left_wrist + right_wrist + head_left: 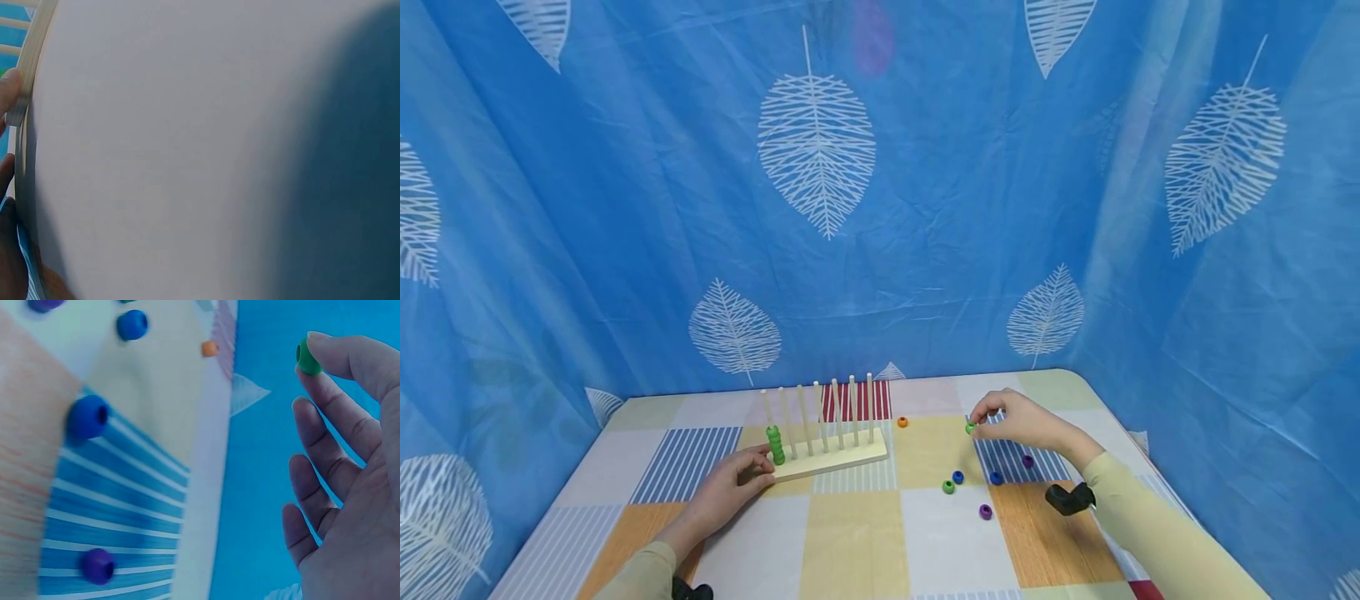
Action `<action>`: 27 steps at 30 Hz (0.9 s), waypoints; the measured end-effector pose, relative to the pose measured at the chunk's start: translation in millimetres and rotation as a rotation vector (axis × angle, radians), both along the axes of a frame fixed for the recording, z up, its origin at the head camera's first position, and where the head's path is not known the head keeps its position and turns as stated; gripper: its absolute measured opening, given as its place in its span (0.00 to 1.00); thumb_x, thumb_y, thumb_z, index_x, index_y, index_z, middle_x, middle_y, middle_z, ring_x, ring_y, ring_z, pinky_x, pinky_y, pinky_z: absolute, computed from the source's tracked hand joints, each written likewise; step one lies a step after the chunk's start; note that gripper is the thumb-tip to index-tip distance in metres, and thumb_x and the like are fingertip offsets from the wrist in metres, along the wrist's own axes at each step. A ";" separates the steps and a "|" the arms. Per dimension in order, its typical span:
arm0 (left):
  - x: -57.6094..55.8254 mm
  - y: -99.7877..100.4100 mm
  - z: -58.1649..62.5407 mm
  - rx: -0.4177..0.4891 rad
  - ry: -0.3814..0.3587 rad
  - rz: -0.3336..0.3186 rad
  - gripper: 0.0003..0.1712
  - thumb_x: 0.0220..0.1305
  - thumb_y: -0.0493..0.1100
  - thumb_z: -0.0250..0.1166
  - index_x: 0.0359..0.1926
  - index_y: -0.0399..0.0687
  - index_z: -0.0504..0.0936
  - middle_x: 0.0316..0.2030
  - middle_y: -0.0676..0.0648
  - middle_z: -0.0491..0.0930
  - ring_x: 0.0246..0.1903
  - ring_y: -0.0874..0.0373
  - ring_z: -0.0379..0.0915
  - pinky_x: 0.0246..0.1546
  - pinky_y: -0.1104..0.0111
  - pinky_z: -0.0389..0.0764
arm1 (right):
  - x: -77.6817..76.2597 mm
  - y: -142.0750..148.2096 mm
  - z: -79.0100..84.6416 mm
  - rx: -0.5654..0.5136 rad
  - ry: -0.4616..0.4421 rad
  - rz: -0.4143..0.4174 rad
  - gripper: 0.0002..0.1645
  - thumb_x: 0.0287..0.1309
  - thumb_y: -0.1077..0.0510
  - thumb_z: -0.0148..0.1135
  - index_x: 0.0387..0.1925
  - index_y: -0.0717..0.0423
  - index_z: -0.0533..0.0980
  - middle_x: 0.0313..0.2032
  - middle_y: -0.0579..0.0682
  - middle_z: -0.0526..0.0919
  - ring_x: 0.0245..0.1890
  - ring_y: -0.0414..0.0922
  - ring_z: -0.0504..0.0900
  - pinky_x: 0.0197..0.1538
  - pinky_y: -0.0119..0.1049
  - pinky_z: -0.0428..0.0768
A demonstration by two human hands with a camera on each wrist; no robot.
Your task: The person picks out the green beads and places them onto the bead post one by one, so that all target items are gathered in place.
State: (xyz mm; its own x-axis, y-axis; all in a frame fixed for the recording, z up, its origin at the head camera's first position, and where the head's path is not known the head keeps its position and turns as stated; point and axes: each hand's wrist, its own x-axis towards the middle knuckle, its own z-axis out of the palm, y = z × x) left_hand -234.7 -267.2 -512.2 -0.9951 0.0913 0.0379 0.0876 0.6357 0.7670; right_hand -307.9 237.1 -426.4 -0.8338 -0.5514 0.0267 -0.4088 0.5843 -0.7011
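Note:
Between the thumb and index finger of my right hand is a green bead, raised over the table's right side; the other fingers are loosely bent. My left hand grips the left end of a pale wooden peg stand, thumb on its front edge in the left wrist view. Several upright pegs line the stand. Stacked green beads sit on the leftmost peg; the other pegs are bare. Loose on the cloth nearest the right hand lie a blue bead and a purple bead.
An orange bead lies right of the stand. Further forward are a green bead, another blue bead and another purple bead. A patchwork cloth covers the table, with a blue leaf-patterned curtain behind and at both sides.

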 end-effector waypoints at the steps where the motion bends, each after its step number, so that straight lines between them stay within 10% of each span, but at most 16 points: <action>1: -0.1 -0.6 -0.4 -0.001 0.002 -0.003 0.04 0.67 0.43 0.71 0.39 0.57 0.83 0.68 0.38 0.72 0.70 0.35 0.63 0.70 0.38 0.60 | -1.1 -0.9 3.2 0.004 0.011 0.002 0.09 0.63 0.48 0.71 0.42 0.45 0.83 0.42 0.44 0.82 0.47 0.49 0.75 0.49 0.47 0.77; 9: -0.8 -1.0 0.2 0.002 -0.005 -0.002 0.04 0.67 0.43 0.71 0.39 0.57 0.83 0.68 0.38 0.72 0.70 0.35 0.63 0.70 0.38 0.60 | -10.2 -13.2 33.6 0.035 0.074 0.005 0.07 0.64 0.48 0.71 0.41 0.42 0.84 0.40 0.40 0.84 0.48 0.47 0.78 0.71 0.65 0.59; 27: -2.1 -0.8 1.0 -0.007 -0.010 -0.001 0.04 0.67 0.43 0.71 0.39 0.57 0.83 0.67 0.38 0.74 0.69 0.35 0.64 0.70 0.38 0.60 | -18.4 -61.5 74.1 0.042 0.100 0.027 0.10 0.62 0.41 0.71 0.42 0.37 0.85 0.43 0.39 0.83 0.53 0.47 0.73 0.56 0.56 0.74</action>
State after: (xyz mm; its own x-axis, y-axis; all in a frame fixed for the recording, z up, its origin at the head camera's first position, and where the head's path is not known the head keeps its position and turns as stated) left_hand -236.8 -268.0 -511.2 -0.9954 0.0922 0.0269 0.0800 0.6411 0.7633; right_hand -326.3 175.6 -352.4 -0.8132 -0.5757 0.0854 -0.4914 0.6005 -0.6307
